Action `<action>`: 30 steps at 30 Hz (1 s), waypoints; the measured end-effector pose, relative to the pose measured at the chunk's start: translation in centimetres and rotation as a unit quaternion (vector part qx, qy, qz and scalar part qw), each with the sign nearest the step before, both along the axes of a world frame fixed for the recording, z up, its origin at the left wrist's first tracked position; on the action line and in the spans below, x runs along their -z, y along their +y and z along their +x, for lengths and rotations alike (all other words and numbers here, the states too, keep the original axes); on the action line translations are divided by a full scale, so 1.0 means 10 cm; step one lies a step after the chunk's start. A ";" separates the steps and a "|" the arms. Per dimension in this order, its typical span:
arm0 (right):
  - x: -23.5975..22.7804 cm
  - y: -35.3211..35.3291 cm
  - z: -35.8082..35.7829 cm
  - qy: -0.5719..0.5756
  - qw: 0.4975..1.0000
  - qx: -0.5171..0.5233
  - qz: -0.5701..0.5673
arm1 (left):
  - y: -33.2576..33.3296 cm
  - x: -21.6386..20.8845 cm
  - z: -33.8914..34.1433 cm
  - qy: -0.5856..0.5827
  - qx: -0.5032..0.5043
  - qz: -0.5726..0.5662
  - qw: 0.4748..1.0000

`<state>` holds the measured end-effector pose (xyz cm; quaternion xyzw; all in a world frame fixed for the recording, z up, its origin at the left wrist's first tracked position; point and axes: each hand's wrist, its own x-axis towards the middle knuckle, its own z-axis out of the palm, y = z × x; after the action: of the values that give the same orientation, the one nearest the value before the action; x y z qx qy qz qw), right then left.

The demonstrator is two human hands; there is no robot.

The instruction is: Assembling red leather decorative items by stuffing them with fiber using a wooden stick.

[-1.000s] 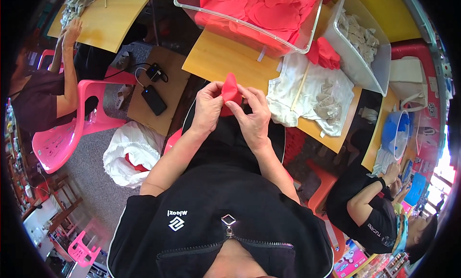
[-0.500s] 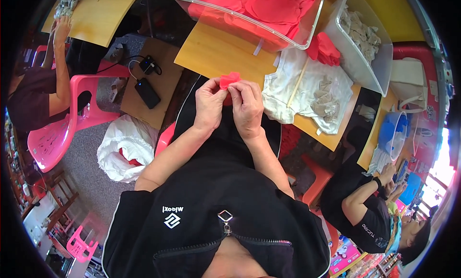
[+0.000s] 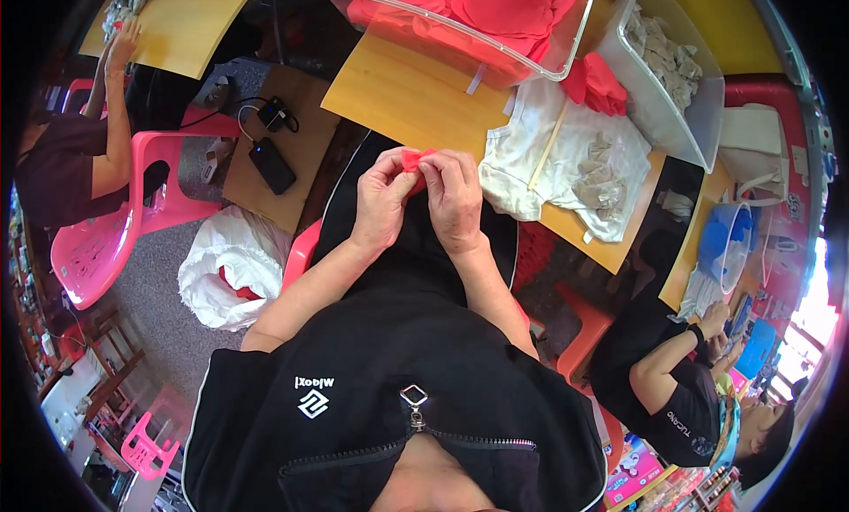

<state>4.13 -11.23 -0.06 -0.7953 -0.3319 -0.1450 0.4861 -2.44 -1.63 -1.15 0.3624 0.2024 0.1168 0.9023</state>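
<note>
My left hand (image 3: 380, 207) and my right hand (image 3: 455, 202) meet just off the table's near edge, above my lap. Both are closed, thumbs and fingertips pinching a small red fabric piece (image 3: 411, 162) between them. Only a crumpled bit of the piece shows; the fingers cover the rest. Beyond them, on the yellow table (image 3: 407, 79), stands a clear plastic bin (image 3: 447, 26) filled with flat red fabric pieces (image 3: 504, 17). A white garment (image 3: 522, 149) lies to the right of my right hand, with a thin wooden stick (image 3: 549, 145) and small beige pieces (image 3: 601, 180) on it.
A second clear bin (image 3: 699, 127) holds beige pieces, with red fabric (image 3: 601, 86) beside it. On my left are a cardboard sheet (image 3: 301, 123) with a black power bank (image 3: 271, 166), a white sack (image 3: 199, 286) and a pink chair (image 3: 97, 256). Co-workers sit at far left and lower right.
The red piece has sunk lower between my fingertips and less of it shows. Both hands stay together, still pinching. At far left the co-worker's hand has shifted slightly.
</note>
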 end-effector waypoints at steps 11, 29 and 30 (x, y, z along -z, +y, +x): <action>-0.01 -0.10 0.01 0.223 0.969 -0.074 0.069 | 0.16 -0.10 -0.06 -0.013 0.145 0.018 0.989; -0.21 -0.23 0.05 0.403 0.899 -0.102 0.141 | 0.26 -0.20 0.07 0.015 0.109 0.236 0.965; -0.22 -0.23 0.06 0.379 0.915 -0.088 0.108 | 0.27 -0.22 0.07 0.020 0.103 0.315 0.943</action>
<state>4.78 -13.55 2.12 -0.7006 -0.1739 0.1755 0.6695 -1.76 1.10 1.00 0.6490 0.1348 0.0737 0.7451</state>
